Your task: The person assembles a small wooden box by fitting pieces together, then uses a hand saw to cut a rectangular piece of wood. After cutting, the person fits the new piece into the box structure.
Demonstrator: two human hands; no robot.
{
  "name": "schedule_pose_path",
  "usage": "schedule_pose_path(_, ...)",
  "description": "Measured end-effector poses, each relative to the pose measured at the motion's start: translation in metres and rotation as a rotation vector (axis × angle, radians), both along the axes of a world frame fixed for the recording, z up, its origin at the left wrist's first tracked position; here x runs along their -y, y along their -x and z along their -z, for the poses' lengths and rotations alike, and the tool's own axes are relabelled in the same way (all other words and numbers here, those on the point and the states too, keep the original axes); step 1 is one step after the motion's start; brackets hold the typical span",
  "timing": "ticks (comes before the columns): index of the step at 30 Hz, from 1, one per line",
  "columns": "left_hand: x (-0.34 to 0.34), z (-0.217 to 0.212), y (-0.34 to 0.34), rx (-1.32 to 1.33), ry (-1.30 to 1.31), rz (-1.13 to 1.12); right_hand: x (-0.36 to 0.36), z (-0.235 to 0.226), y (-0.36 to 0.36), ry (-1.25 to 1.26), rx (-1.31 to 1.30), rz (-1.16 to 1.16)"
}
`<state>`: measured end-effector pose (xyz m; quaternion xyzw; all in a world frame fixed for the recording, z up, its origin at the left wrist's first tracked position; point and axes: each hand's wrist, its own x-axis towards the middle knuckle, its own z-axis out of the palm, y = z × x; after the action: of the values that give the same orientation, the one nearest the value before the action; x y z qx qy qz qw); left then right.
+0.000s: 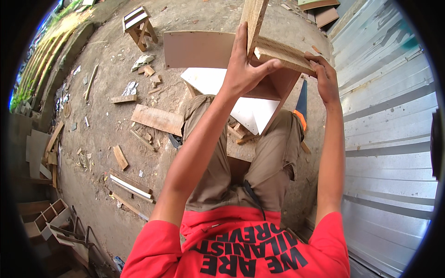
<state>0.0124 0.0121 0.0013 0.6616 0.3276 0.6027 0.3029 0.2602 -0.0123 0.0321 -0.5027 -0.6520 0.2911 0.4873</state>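
A red shirt and khaki trousers fill the lower middle, the person seated over a dirt floor strewn with offcuts. A corrugated metal wall closes in along the right; the floor lies more open to the left, out to a small wooden stool. The left hand wraps a raised wooden plank where an upright piece meets it; the right hand clasps the plank's right end. A handsaw lies by the right knee.
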Motion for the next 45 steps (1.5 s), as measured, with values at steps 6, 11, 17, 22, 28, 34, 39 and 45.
schedule_pose_path(6,-0.013,-0.002,0.0,0.091,0.115,0.025,-0.02,0.003,0.0,-0.112,0.116,0.05)
schedule_pose_path(11,-0.037,0.011,0.013,0.138,0.099,0.052,-0.046,0.0,-0.006,-0.022,0.345,0.049)
schedule_pose_path(17,-0.047,0.013,0.033,0.101,0.24,-0.022,-0.05,-0.002,0.022,-0.274,0.372,0.097)
schedule_pose_path(22,-0.044,0.014,0.03,0.07,0.182,-0.003,-0.043,-0.003,0.031,-0.389,0.33,0.06)
schedule_pose_path(28,-0.039,0.008,0.026,0.026,0.124,0.013,-0.037,-0.03,0.017,-0.484,0.659,-0.207)
schedule_pose_path(34,-0.034,0.004,0.02,-0.016,0.09,0.031,-0.033,-0.055,0.015,-0.269,0.767,-0.278)
schedule_pose_path(39,-0.031,0.01,0.025,0.103,0.146,0.136,-0.038,-0.046,0.014,-0.292,0.767,-0.256)
schedule_pose_path(45,-0.06,0.03,0.03,-0.009,0.087,-0.052,-0.032,-0.053,0.02,-0.297,0.804,-0.249)
